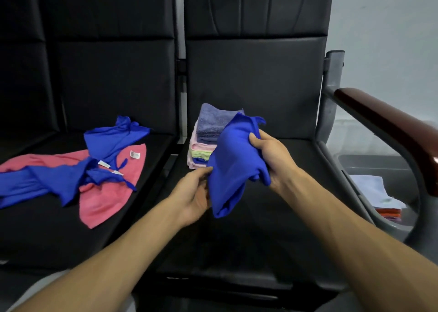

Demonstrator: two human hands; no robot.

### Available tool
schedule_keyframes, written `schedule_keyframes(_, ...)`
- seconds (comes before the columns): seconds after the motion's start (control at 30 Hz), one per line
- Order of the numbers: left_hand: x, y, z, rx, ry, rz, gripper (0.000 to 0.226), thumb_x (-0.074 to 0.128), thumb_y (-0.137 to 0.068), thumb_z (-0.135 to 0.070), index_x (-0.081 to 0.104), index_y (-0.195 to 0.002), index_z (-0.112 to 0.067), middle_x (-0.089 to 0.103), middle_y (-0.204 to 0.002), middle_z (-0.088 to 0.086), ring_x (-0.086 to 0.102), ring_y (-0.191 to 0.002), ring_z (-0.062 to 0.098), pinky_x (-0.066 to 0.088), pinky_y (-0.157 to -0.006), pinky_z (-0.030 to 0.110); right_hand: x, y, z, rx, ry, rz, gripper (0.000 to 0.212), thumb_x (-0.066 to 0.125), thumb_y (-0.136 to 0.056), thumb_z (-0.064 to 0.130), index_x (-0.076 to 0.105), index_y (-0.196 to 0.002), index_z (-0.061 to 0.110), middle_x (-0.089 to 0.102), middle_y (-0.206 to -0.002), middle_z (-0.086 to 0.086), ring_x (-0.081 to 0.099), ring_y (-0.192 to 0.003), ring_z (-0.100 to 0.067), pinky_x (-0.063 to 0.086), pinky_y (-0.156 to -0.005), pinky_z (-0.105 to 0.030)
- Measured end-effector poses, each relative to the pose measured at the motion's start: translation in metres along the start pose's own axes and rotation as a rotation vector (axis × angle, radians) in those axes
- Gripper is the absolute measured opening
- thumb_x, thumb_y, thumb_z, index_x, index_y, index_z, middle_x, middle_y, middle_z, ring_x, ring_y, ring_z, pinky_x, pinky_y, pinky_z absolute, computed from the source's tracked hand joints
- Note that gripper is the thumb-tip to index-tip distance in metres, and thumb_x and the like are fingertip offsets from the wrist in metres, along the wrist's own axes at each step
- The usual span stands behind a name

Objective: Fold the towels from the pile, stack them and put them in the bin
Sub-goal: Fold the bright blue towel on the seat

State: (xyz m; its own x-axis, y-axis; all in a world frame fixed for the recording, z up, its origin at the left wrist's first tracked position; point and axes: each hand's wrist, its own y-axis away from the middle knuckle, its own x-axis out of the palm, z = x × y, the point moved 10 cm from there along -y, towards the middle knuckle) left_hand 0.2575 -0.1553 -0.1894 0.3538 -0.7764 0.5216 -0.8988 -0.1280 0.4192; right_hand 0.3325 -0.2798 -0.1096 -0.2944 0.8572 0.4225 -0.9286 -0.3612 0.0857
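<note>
A crumpled bright blue towel (233, 162) hangs in the air above the right black seat. My right hand (272, 156) grips its upper right side, thumb over the cloth. My left hand (194, 194) pinches its left edge lower down. Behind the towel, a stack of folded towels (206, 136) stands on the right seat, a grey-purple one on top, pink, green and blue below. On the left seat lies the unfolded pile: blue towels (111, 137) over pink towels (106, 198). The bin (379, 165) sits low at the right, with folded pale and orange towels (379, 198) inside.
Two black padded seats (272, 217) stand side by side with tall backs. A grey metal frame with a dark red-brown armrest (388, 127) rises between the right seat and the bin. A white wall is at the right.
</note>
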Motion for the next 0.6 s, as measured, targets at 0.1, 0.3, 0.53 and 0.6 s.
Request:
schedule_keyframes(0.1, -0.007, -0.005, -0.040, 0.244, -0.202, -0.100, 0.020, 0.052, -0.094, -0.006, 0.064, -0.110, -0.009, 0.071, -0.101, 0.012, 0.069, -0.076, 0.018, 0.056, -0.059, 0.027, -0.008, -0.005, 0.005, -0.040, 0.097, -0.007, 0.025, 0.043, -0.101, 0.009, 0.063, -0.116, 0.012, 0.071, -0.110, -0.014, 0.069, -0.092, -0.029, 0.058, -0.064, -0.034)
schedule_keyframes(0.3, 0.009, -0.020, -0.135, 0.685, -0.654, -0.240, 0.017, 0.049, -0.097, -0.008, 0.059, -0.105, -0.020, 0.068, -0.092, -0.004, 0.062, -0.077, 0.003, 0.048, -0.061, 0.014, -0.010, -0.052, 0.019, -0.157, 0.376, -0.024, 0.023, 0.044, -0.102, 0.013, 0.064, -0.111, 0.018, 0.073, -0.104, -0.005, 0.071, -0.089, -0.019, 0.059, -0.074, -0.034)
schedule_keyframes(0.53, 0.048, -0.094, -0.221, 0.941, -0.847, -0.256, 0.023, 0.049, -0.096, -0.013, 0.060, -0.110, -0.027, 0.069, -0.104, -0.006, 0.064, -0.095, 0.010, 0.049, -0.084, 0.026, 0.000, -0.148, 0.068, -0.313, 0.372, -0.063, 0.025, 0.041, -0.102, 0.007, 0.064, -0.105, 0.017, 0.071, -0.101, -0.005, 0.068, -0.086, -0.017, 0.059, -0.076, -0.030)
schedule_keyframes(0.6, 0.050, -0.121, -0.228, 0.911, -0.914, -0.288, 0.024, 0.049, -0.096, -0.014, 0.058, -0.114, -0.027, 0.066, -0.105, -0.004, 0.061, -0.092, 0.013, 0.045, -0.079, 0.025, -0.006, -0.176, 0.064, -0.284, 0.415, -0.102, 0.023, 0.043, -0.100, 0.004, 0.063, -0.107, 0.014, 0.070, -0.101, -0.007, 0.068, -0.087, -0.021, 0.059, -0.077, -0.033)
